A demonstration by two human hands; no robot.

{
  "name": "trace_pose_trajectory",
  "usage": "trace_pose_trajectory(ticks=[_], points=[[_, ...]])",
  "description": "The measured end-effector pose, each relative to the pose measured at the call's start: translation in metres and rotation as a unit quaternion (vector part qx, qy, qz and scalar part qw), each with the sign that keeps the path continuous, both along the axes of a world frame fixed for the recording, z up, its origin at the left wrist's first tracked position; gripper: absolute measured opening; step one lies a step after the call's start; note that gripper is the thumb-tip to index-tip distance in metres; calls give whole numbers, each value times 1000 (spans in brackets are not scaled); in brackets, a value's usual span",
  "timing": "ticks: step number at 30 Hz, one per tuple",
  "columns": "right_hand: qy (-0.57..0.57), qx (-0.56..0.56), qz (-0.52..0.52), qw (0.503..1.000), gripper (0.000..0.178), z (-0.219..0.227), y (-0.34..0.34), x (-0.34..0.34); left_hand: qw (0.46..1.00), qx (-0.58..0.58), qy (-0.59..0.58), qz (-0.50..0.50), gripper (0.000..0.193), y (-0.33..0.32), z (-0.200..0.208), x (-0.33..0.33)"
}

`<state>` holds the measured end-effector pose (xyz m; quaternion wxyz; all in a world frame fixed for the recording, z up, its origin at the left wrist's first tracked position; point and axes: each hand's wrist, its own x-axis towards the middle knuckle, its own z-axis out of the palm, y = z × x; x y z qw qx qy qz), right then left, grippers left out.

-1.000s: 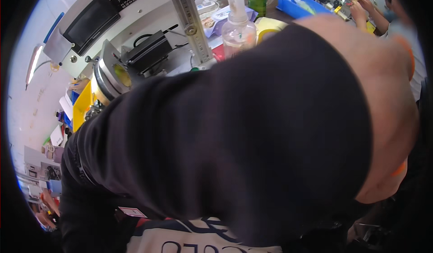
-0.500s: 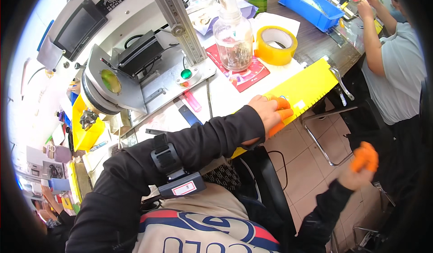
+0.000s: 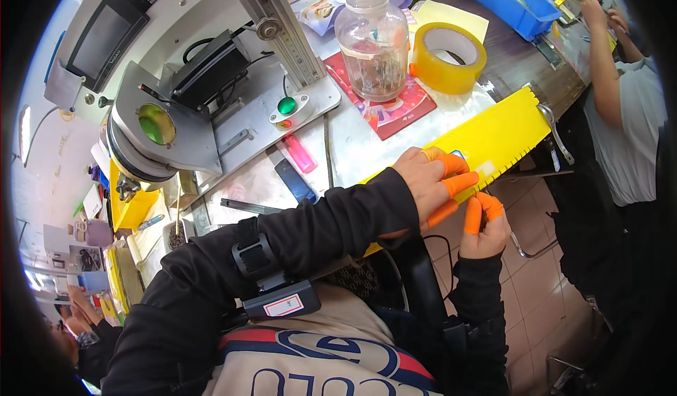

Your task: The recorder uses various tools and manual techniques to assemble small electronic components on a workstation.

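My left hand (image 3: 423,184), with orange finger cots, lies across a long yellow board (image 3: 493,133) with a notched near edge. Its fingers press on the board's top and its thumb reaches below the near edge. A small blue-rimmed piece (image 3: 458,154) shows beside the fingers. Just off that edge is my right hand (image 3: 486,230), also in orange finger cots, its thumb and finger bent together close to the left fingertips. What they pinch, if anything, is too small to make out. A whitish patch (image 3: 485,169) lies on the board near both hands.
Behind the board stand a clear pump bottle (image 3: 372,50) on a red booklet (image 3: 395,117) and a yellow tape roll (image 3: 448,57). A metal stand (image 3: 275,36) with a tilted round fixture (image 3: 155,124) occupies the left. Another person (image 3: 627,121) works at right, near a blue bin (image 3: 504,4).
My right hand has come up and left from beside the chair to the board's notched edge, near my left hand. The left hand stays on the board. The view has shifted slightly.
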<state>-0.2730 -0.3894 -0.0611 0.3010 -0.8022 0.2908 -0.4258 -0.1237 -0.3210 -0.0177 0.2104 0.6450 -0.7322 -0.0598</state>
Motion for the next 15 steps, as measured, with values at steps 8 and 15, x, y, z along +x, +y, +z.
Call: trace_pose_trajectory(ticks=[8, 15], points=[[64, -42, 7, 997, 8, -4, -2, 2, 996, 67, -51, -11, 42, -2, 20, -5], [131, -22, 70, 989, 13, -6, -5, -21, 994, -54, 95, 28, 43, 30, 13, 6]])
